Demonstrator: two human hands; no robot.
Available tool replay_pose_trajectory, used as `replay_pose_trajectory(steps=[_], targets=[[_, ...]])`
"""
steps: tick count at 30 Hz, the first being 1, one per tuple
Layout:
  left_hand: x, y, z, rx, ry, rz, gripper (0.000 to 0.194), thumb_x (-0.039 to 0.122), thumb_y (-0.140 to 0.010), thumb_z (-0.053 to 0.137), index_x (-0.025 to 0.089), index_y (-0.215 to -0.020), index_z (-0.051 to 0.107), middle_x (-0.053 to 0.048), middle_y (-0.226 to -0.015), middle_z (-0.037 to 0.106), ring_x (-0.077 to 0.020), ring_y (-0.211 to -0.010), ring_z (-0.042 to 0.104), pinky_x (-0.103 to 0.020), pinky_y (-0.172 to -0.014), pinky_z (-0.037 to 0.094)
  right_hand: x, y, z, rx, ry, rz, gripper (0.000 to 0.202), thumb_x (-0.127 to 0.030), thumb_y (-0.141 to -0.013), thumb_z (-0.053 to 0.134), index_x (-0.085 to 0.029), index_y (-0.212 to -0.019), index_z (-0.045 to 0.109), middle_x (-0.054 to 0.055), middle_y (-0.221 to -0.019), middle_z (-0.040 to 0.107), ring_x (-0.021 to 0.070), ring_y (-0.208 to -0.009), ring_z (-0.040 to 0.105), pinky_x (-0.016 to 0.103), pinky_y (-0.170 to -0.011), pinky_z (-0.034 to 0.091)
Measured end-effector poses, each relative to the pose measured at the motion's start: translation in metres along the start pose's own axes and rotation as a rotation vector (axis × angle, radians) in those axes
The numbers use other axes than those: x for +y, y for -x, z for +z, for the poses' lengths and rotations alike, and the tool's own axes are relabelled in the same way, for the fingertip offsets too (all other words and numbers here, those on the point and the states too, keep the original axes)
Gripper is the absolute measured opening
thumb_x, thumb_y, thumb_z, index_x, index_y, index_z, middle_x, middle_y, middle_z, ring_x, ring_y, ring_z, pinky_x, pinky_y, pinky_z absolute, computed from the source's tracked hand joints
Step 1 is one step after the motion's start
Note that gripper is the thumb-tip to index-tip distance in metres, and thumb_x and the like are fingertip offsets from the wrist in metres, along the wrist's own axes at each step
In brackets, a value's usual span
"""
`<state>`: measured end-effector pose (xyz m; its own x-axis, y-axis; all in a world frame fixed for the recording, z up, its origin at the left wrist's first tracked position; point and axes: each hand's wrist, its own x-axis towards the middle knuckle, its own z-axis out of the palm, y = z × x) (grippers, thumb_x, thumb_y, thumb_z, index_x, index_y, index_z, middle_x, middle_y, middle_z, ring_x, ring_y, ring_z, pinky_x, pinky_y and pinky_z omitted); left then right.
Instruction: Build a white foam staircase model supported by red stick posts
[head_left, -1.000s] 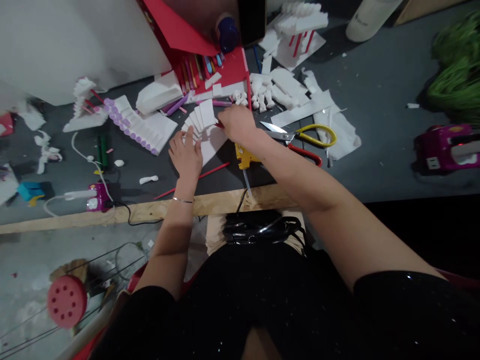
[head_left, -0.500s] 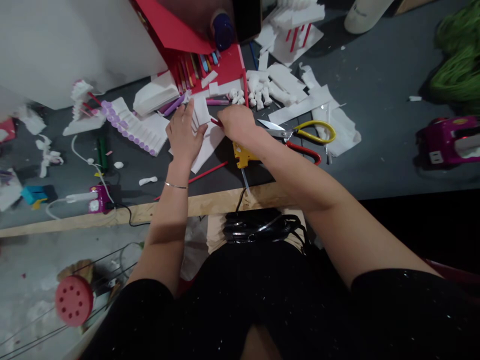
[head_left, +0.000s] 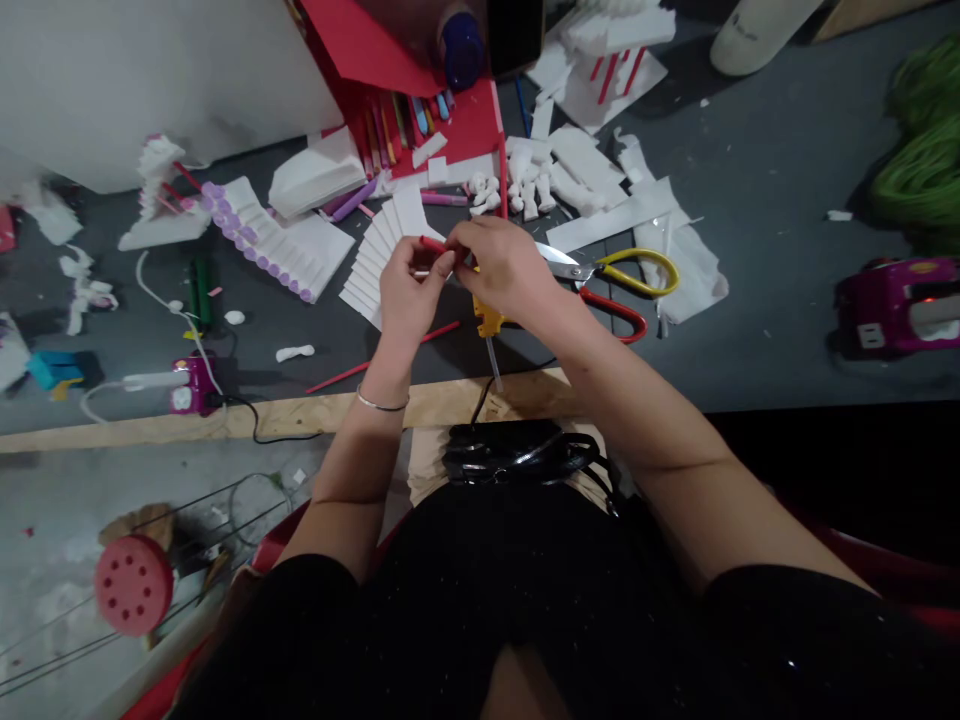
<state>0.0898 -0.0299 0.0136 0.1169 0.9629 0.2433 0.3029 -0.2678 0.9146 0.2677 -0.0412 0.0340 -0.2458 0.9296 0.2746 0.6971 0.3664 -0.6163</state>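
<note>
Much of the small red stick (head_left: 433,244) is hidden: only a short stretch shows between the fingertips of the two hands, and whether its far end runs on under the right hand (head_left: 501,270) cannot be told. The right hand also covers most of the yellow glue gun (head_left: 487,320) lying behind it, so just the yellow body and a pale rod poking toward the wooden table edge (head_left: 300,420) can be seen. Both hands are raised a little over the dark table top, meeting just in front of the person's middle — the left hand (head_left: 407,295), with a thin bracelet on the wrist, is curled with thumb and fingers pinched on the near end of the red stick, and the right hand is closed from the other side, fingers bent down onto the same piece. The stick is slim, bright red and roughly level. Just beyond the hands lies a fan of white foam strips (head_left: 382,255), overlapping like steps. Scissors (head_left: 607,275) with one yellow and one red handle lie just right of the right hand, blades pointing toward it, and another long red stick (head_left: 375,362) lies on the table below the left hand.
</note>
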Motion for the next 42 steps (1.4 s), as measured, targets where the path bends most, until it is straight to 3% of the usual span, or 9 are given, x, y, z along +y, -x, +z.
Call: replay_pose_trajectory(steps=[6,15,23,30,42], targets=[[0.005,0.005,0.010,-0.035,0.232,-0.170,0.028,0.048,-0.088,0.084,0.024,-0.094,0.070,0.000,-0.088,0.075,-0.0132,-0.076,0.073,-0.023,-0.064,0.060,-0.001,0.022,0.001,0.081,-0.145,0.007,0.024,-0.010,-0.093,0.061,-0.021,-0.114,0.066,0.008,-0.107,0.073,0.0240,-0.102,0.067,0.040,-0.091,0.053],[0.024,0.021,0.008,0.007,0.291,-0.219,0.027,0.046,-0.090,0.086,0.023,-0.093,0.072,0.001,-0.083,0.076,-0.0113,-0.073,0.074,-0.024,-0.071,0.063,-0.010,0.038,-0.008,0.088,-0.318,0.023,0.008,-0.020,-0.100,0.061,-0.021,-0.104,0.068,0.002,-0.098,0.073,0.0158,-0.087,0.063,0.033,-0.083,0.051],[0.038,0.033,0.006,0.070,0.240,-0.147,0.030,0.052,-0.091,0.084,0.025,-0.094,0.073,0.001,-0.086,0.076,-0.0128,-0.078,0.075,-0.026,-0.076,0.065,-0.017,0.047,-0.013,0.182,-0.272,-0.026,0.014,-0.030,-0.104,0.060,-0.023,-0.104,0.073,0.004,-0.099,0.076,0.0190,-0.093,0.067,0.037,-0.088,0.052],[0.052,0.038,0.005,0.107,0.128,-0.103,0.025,0.048,-0.093,0.082,0.025,-0.093,0.073,0.002,-0.083,0.077,-0.0113,-0.071,0.073,-0.025,-0.072,0.064,-0.025,0.051,-0.018,0.222,-0.259,-0.019,0.016,-0.028,-0.103,0.059,-0.026,-0.097,0.073,0.005,-0.103,0.077,0.0226,-0.102,0.069,0.043,-0.096,0.053],[0.052,0.042,0.010,0.136,0.152,-0.082,0.034,0.058,-0.091,0.082,0.025,-0.094,0.074,0.000,-0.087,0.078,-0.0122,-0.072,0.076,-0.024,-0.070,0.067,-0.028,0.052,-0.008,0.319,-0.524,0.132,0.023,-0.037,-0.102,0.060,-0.021,-0.093,0.074,0.002,-0.089,0.073,0.0139,-0.077,0.062,0.031,-0.073,0.053]])
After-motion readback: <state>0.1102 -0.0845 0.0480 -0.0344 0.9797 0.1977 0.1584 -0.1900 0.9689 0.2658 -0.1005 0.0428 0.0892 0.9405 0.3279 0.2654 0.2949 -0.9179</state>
